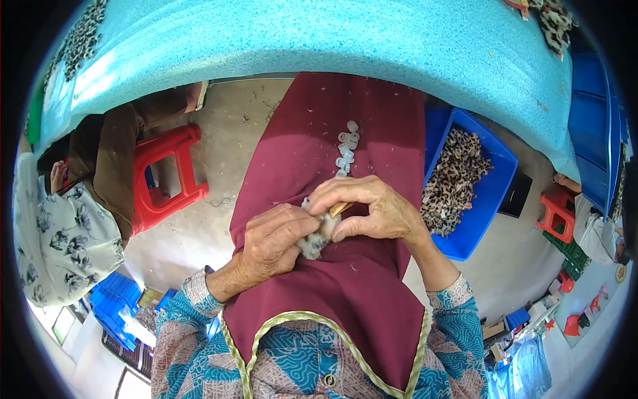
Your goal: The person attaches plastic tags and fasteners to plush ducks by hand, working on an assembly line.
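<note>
Over my lap, which a maroon apron (286, 166) covers, both hands are at a small piece of grey and cream spotted plush (312, 247). My left hand (274, 241) pinches the plush from its left side. My right hand (372, 207) is curled at its upper right, holding a short yellowish stick (341, 209) that looks wooden; its tip is hidden at the plush. Just beyond my right fingers, several small translucent white plastic pieces (348, 147) lie in a loose row on the apron.
At my right stands a blue bin (495, 156) heaped with spotted plush pieces (458, 176). A table with a turquoise cover (319, 43) spans the far side, more plush (76, 41) on its left. A red stool (169, 176) and a seated person in floral clothing (70, 243) are at left.
</note>
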A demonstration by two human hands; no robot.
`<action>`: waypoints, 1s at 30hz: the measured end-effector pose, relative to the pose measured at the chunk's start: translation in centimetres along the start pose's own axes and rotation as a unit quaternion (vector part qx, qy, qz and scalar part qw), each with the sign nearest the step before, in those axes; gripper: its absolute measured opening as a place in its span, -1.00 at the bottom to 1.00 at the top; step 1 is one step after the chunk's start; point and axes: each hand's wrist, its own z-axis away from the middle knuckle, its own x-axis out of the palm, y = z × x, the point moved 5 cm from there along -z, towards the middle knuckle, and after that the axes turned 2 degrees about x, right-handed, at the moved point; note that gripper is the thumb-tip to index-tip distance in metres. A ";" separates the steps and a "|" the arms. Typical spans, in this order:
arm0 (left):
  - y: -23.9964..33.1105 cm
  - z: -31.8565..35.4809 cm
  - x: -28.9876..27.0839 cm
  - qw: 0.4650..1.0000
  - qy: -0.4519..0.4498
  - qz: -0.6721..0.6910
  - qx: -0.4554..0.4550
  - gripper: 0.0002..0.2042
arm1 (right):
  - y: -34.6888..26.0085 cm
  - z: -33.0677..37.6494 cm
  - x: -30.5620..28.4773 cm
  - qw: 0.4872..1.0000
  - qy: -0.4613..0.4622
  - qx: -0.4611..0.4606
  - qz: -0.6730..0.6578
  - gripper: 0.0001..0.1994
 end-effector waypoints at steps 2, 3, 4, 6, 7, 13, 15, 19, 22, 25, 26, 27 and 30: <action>0.0 0.5 -0.4 1.000 0.020 -0.007 -0.011 -0.70 | 0.1 0.5 0.8 0.999 0.022 0.021 0.028 -0.68; -0.3 0.8 -0.4 0.998 0.018 0.008 -0.068 -0.72 | 0.1 1.0 1.1 0.996 0.045 0.043 0.058 -0.67; -0.7 1.0 -0.3 0.992 0.015 0.023 -0.124 -0.74 | 0.6 1.3 1.8 0.994 0.078 0.030 0.075 -0.69; -2.0 2.0 -0.1 0.965 0.008 0.101 -0.242 -0.76 | 0.9 1.8 2.7 0.989 0.095 0.073 0.086 -0.70; -3.1 3.0 0.3 0.919 0.002 0.175 -0.354 -0.79 | 1.3 1.9 2.9 0.982 0.112 0.114 0.098 -0.71; -4.5 3.4 0.8 0.875 -0.007 0.244 -0.417 -0.80 | 2.0 2.1 3.4 0.969 0.176 0.138 0.108 -0.78; -3.6 2.2 0.5 0.950 -0.031 0.088 -0.297 -0.82 | 2.7 2.5 3.4 0.964 0.170 0.192 0.069 -0.78; -4.1 2.7 0.2 0.908 -0.034 0.181 -0.376 -0.82 | 3.3 2.8 3.6 0.955 0.167 0.243 0.030 -0.78; -4.3 2.9 0.1 0.850 -0.058 0.283 -0.440 -0.81 | 3.0 2.7 3.7 0.958 0.153 0.243 0.019 -0.78; -4.0 2.2 0.3 0.855 -0.104 0.272 -0.430 -0.80 | 2.8 2.8 3.7 0.961 0.166 0.223 -0.001 -0.81; -3.2 1.4 0.0 0.922 -0.102 0.159 -0.338 -0.80 | 2.8 3.0 3.8 0.958 0.182 0.220 -0.020 -0.81; -2.0 0.7 -0.3 0.966 -0.097 0.042 -0.237 -0.81 | 2.8 3.1 3.9 0.958 0.182 0.220 -0.021 -0.81; -0.3 1.0 -0.9 0.994 -0.054 -0.003 -0.100 -0.80 | 1.9 3.4 4.2 0.968 0.195 0.157 -0.034 -0.80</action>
